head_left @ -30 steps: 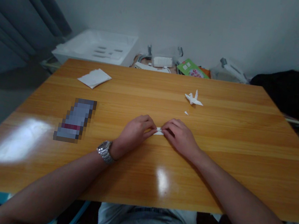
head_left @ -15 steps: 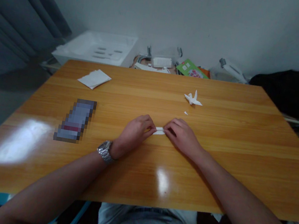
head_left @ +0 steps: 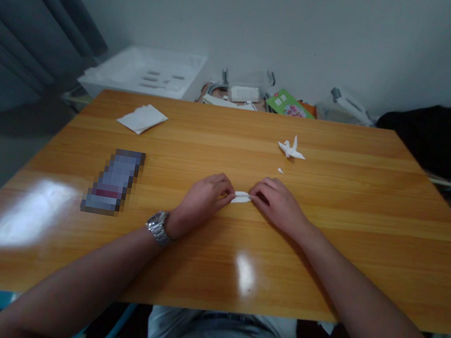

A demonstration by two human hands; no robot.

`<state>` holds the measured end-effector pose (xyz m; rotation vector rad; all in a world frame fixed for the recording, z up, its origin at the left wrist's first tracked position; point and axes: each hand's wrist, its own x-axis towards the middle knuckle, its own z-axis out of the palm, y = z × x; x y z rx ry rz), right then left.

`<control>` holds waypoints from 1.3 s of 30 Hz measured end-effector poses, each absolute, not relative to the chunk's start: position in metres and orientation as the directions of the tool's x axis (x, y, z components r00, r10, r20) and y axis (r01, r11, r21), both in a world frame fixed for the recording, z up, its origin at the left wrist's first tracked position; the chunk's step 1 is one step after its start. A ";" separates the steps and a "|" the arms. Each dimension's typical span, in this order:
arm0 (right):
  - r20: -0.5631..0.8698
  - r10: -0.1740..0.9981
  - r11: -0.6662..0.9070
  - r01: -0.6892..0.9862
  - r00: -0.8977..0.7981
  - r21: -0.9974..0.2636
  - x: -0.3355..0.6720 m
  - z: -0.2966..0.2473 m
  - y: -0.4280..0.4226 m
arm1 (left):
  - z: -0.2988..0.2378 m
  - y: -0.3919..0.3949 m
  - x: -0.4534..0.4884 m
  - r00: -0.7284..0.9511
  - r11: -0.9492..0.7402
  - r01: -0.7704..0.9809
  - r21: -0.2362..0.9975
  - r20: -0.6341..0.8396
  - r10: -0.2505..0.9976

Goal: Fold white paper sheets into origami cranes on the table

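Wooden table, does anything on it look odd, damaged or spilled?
A tiny white scrap lies loose just nearer than the paper bird, like a torn-off bit. The white paper at the far left has an uneven edge, perhaps torn. No spill shows, and the pinched paper strip shows no clear damage.

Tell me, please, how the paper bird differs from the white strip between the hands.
Shape: the bird has a raised point and spread wings, while the strip is low and narrow.
Place: the bird sits nearer the far edge of the table; the strip is closer to the person.
Contact: the bird is untouched, while the strip is pinched between left hand and right hand.
Shared: both are white.
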<state>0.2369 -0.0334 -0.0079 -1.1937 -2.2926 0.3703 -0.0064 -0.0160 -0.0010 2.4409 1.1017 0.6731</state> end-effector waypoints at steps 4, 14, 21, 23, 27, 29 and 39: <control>0.334 0.817 0.577 0.660 -0.471 -0.481 0.237 -0.009 -0.033 | -0.002 -0.016 -0.005 0.579 -0.634 0.594 0.495 0.284 0.764; 0.425 0.718 0.696 0.558 -0.551 -0.452 0.228 -0.006 -0.039 | -0.004 -0.020 -0.006 0.552 -0.634 0.605 0.481 0.320 0.770; 0.439 0.750 0.662 0.554 -0.496 -0.506 0.225 -0.003 -0.040 | -0.002 -0.024 -0.005 0.534 -0.614 0.590 0.524 0.317 0.784; 0.433 0.757 0.653 0.556 -0.489 -0.514 0.225 -0.003 -0.040 | -0.001 -0.024 -0.005 0.532 -0.614 0.576 0.539 0.322 0.783; 0.393 0.779 0.627 0.596 -0.489 -0.502 0.227 -0.005 -0.039 | 0.002 -0.024 -0.005 0.575 -0.650 0.518 0.556 0.336 0.746; 0.374 0.793 0.609 0.622 -0.481 -0.492 0.227 -0.006 -0.039 | 0.003 -0.024 -0.005 0.599 -0.675 0.495 0.547 0.349 0.721; 0.357 0.802 0.597 0.630 -0.478 -0.498 0.225 -0.006 -0.037 | -0.002 -0.019 -0.006 0.603 -0.686 0.537 0.491 0.345 0.719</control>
